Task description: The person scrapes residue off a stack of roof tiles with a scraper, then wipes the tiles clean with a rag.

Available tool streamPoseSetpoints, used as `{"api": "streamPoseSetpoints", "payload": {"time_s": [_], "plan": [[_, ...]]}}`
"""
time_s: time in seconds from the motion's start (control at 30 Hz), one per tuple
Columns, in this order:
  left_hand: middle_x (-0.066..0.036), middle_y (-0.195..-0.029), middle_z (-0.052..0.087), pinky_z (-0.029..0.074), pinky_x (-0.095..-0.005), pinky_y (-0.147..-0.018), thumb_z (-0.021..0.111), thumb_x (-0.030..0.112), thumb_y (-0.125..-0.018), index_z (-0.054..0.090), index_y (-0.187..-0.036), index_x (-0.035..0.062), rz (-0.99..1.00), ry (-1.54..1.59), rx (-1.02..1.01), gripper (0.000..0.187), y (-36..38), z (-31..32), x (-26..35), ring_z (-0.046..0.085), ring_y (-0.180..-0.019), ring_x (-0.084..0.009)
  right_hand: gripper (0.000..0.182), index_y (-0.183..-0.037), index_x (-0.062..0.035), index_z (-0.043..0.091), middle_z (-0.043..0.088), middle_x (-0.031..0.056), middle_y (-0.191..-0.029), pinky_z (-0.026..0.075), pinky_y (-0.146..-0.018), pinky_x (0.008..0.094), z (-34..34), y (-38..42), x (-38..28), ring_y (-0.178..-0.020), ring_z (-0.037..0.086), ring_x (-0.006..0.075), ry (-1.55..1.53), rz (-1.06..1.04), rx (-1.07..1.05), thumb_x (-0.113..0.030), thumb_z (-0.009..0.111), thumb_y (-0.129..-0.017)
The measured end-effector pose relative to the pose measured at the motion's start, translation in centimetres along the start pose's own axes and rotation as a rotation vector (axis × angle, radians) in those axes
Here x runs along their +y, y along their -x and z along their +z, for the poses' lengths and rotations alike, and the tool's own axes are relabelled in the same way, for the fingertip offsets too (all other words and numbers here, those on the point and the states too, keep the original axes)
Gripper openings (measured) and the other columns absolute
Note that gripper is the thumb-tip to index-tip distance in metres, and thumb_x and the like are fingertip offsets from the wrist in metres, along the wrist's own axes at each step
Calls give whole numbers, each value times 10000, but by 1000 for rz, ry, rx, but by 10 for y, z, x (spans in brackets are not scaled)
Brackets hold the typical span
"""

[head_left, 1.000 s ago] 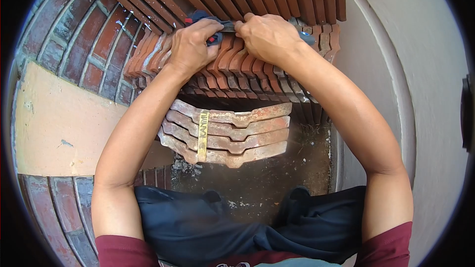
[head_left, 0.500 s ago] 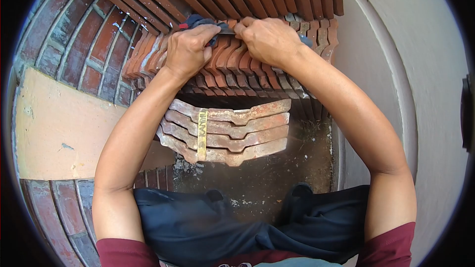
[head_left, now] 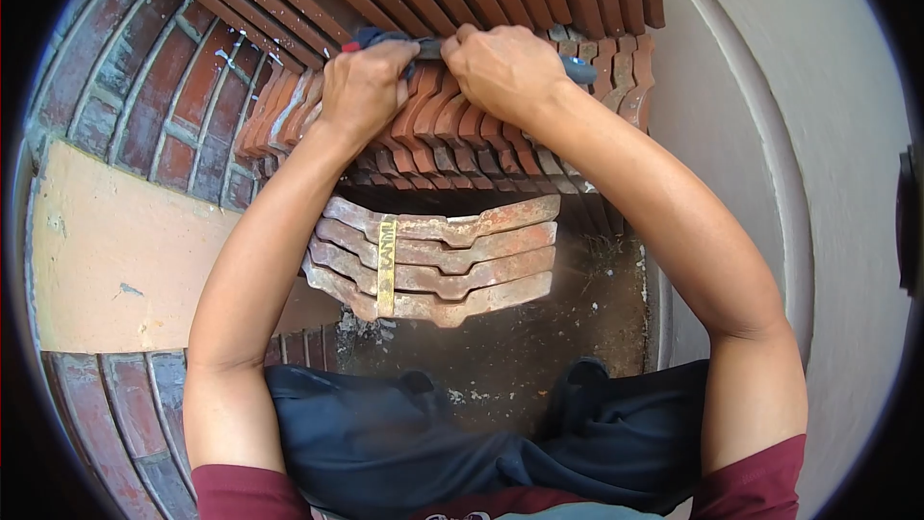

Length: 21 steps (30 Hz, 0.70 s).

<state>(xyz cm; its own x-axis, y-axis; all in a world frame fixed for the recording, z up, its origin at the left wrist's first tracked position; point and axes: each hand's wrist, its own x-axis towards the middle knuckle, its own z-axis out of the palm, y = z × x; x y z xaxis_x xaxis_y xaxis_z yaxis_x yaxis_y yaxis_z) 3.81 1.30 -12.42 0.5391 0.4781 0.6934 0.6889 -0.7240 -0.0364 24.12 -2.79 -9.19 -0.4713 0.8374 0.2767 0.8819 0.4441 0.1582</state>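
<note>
A dark cloth point(head_left: 385, 39) with a red edge is bunched up under both hands. It lies on top of a row of red clay tiles point(head_left: 452, 120) standing on edge, just below the hands.

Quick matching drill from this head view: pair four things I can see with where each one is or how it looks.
Things:
1. left hand
2. right hand
3. bundle of four tiles
4. yellow strap

Places or states:
A. lies flat below the hands, nearer the person
B. wrapped around the bundle near its left end
C. on the dark tool over the right part of the standing tiles
D. grips the tool's end by the red tip

Pairs: 1-D, 2-C, 3-A, 4-B
</note>
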Motion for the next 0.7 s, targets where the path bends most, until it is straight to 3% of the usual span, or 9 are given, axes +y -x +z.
{"api": "streamPoseSetpoints", "payload": {"time_s": [0.1,0.2,0.3,0.4,0.53,0.67,0.7], "plan": [[-111,-1051,748,600,-394,-786,640,-11,-718,751,-1099,83,-40,-41,-84,408,-3,0,-1,729,-896,-328,227,-1055,-5,693,735,189,-1024,617,-711,434,1,-2,-2,-834,746,349,-28,1,-18,-105,523,-943],[-94,-958,748,597,-435,-699,625,12,-726,766,-1025,99,80,49,3,342,-7,-2,-10,719,-784,-339,212,-1016,-29,711,745,179,-981,611,-727,449,-9,-5,5,-848,744,346,-118,-30,-59,-111,534,-933],[-85,-936,741,594,-433,-665,640,29,-722,755,-993,104,43,-6,-38,304,-2,-7,-5,719,-762,-333,203,-985,-51,732,751,167,-977,607,-757,448,-9,-3,4,-875,745,341,-127,-7,-37,-123,553,-921],[-70,-992,746,597,-419,-732,627,20,-728,758,-1044,117,-42,-110,-65,355,-6,3,-2,722,-823,-323,194,-935,-75,769,762,154,-942,608,-790,426,-1,-9,1,-906,748,342,-52,58,45,-149,591,-906],[-66,-971,735,592,-423,-709,624,32,-740,757,-1036,117,1,-122,-33,335,-4,8,-2,714,-784,-329,208,-936,-72,764,761,155,-939,607,-788,424,1,-9,1,-903,747,341,-55,42,29,-156,575,-917],[-132,-850,719,589,-454,-675,627,26,-724,737,-874,83,49,-49,-83,194,-4,-5,-9,717,-747,-349,213,-928,-75,765,758,162,-958,604,-790,424,-14,-7,-1,-905,746,335,-103,2,-118,-155,568,-918],[-179,-862,724,585,-474,-727,620,-9,-714,746,-877,42,-22,14,-139,213,-3,-20,0,717,-791,-377,214,-923,-75,766,758,165,-964,602,-790,425,-20,-5,-3,-906,745,334,-122,-2,-164,-154,567,-917]]}}
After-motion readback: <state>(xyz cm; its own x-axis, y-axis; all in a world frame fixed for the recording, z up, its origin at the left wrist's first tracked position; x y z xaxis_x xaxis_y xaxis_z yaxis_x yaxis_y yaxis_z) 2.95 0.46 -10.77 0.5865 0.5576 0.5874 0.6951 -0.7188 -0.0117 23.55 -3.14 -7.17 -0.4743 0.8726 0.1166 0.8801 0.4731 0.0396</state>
